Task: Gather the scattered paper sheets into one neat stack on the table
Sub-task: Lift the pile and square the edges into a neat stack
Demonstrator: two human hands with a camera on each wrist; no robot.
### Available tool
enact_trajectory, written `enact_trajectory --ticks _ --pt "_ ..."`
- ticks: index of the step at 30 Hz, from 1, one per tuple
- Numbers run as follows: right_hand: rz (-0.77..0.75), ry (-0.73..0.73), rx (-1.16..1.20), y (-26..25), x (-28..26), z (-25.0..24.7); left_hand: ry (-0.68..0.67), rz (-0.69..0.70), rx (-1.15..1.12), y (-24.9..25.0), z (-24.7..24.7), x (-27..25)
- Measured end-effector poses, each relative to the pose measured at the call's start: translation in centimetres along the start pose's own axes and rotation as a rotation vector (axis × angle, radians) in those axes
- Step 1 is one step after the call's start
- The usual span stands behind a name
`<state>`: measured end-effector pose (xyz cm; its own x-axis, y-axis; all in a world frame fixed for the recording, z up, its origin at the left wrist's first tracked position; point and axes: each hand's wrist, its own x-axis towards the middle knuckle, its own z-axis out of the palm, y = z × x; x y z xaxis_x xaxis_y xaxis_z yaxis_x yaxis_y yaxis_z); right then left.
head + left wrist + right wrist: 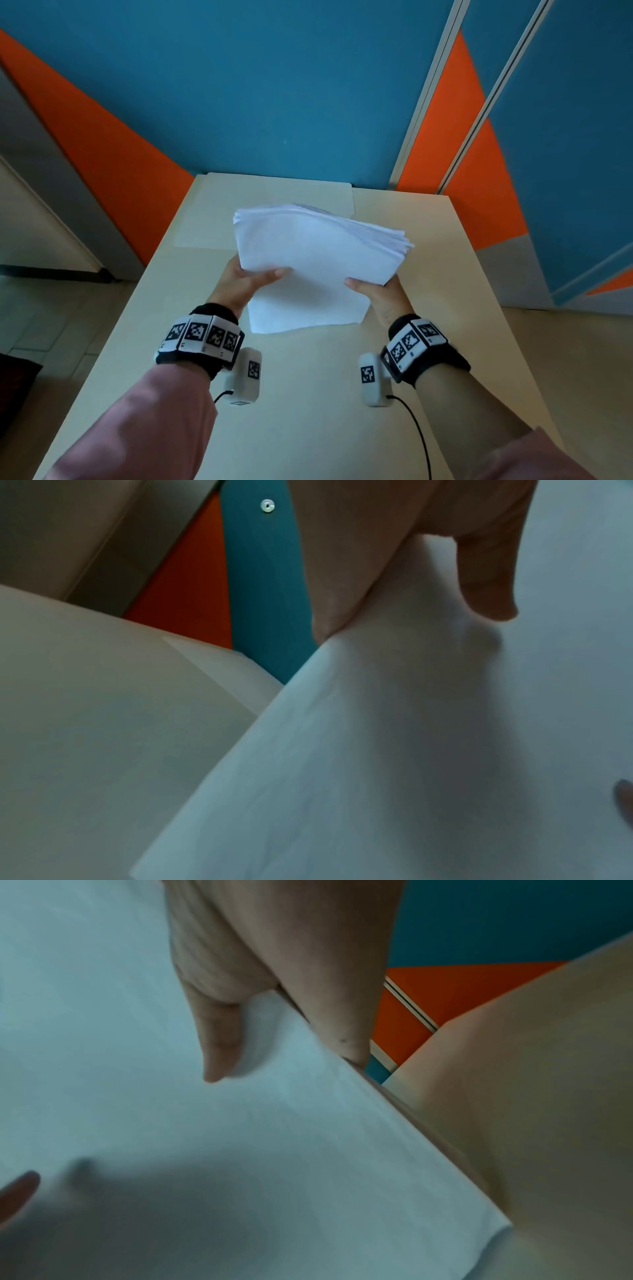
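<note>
Right wrist view: right hand [284, 961] gripped the paper stack [240, 1137] at its edge, thumb [215, 1047] pressed on the top sheet, the rest of the hand against the stack's side. Stack edge ran diagonally down to a corner at lower right. Fingertip of the left hand [17, 1194] touched the top sheet at the lower left frame edge. Beige desk [548, 1096] on the right. Blue and orange wall panels [479, 934] behind, with a pale strip crossing the orange.
</note>
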<state>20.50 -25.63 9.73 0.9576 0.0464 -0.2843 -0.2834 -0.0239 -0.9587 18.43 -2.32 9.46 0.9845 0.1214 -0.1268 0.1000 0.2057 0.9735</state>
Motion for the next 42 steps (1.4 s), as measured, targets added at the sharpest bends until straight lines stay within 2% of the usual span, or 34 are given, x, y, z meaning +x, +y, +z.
enact_trajectory --ticks 2,5,9,14,16,19,21,24,26,28,30,32,33,35,37,40,42 --pt "-0.055 -0.016 0.016 -0.5 0.0 -0.2 0.017 0.017 -0.015 0.4 -0.4 0.1" --pt "-0.061 -0.065 -0.024 -0.3 0.1 -0.5 0.016 0.021 0.029 0.0 -1.2 0.1" --pt "-0.092 -0.026 -0.041 -0.7 -0.2 -0.8 0.081 0.030 0.106 -0.6 -0.6 -0.1" --pt "-0.345 0.022 -0.099 -5.9 -0.9 -2.8 0.118 0.129 0.177 1.9 -0.1 -0.1" --pt "-0.465 0.056 -0.231 -8.5 -1.5 -3.3 0.094 0.189 0.209 3.6 0.0 0.0" --pt "-0.685 0.133 -0.644 -11.6 -2.9 -2.9 0.043 0.279 0.342 6.1 0.7 -0.2" --pt "-0.789 0.063 -0.824 -12.9 -3.9 -1.6 -0.018 0.324 0.471 7.3 1.8 -0.6" --pt "-0.632 -0.151 -0.835 -13.2 -4.8 0.4 -0.130 0.412 0.649 8.1 3.5 -1.5" --pt "-0.521 -0.166 -0.784 -12.4 -4.5 0.4 -0.153 0.407 0.611 8.2 3.5 -1.9" --pt "-0.446 -0.139 -0.632 -11.7 -4.3 -0.6 -0.069 0.394 0.525 7.9 2.2 -2.2" --pt "-0.381 -0.075 -0.459 -11.0 -4.6 -2.0 0.111 0.391 0.554 6.4 -0.4 -2.3" --pt "-0.318 -0.059 -0.304 -9.9 -4.6 -3.5 0.231 0.267 0.491 4.4 -2.9 -2.7" --pt "-0.316 -0.083 -0.230 -9.4 -4.6 -4.1 0.209 0.180 0.367 3.4 -3.9 -3.0" --pt "-0.298 -0.131 -0.148 -8.0 -4.2 -4.9 0.062 0.033 0.108 2.0 -4.5 -3.8" --pt "-0.280 -0.155 -0.094 -6.7 -3.8 -5.1 -0.042 -0.045 -0.015 1.6 -4.0 -4.2" --pt "-0.240 -0.140 -0.036 -5.3 -3.7 -5.0 -0.099 -0.012 0.001 1.8 -3.2 -4.0" --pt "-0.250 -0.108 0.013 -4.9 -4.0 -4.6 -0.042 0.081 0.048 2.4 -2.5 -3.9"
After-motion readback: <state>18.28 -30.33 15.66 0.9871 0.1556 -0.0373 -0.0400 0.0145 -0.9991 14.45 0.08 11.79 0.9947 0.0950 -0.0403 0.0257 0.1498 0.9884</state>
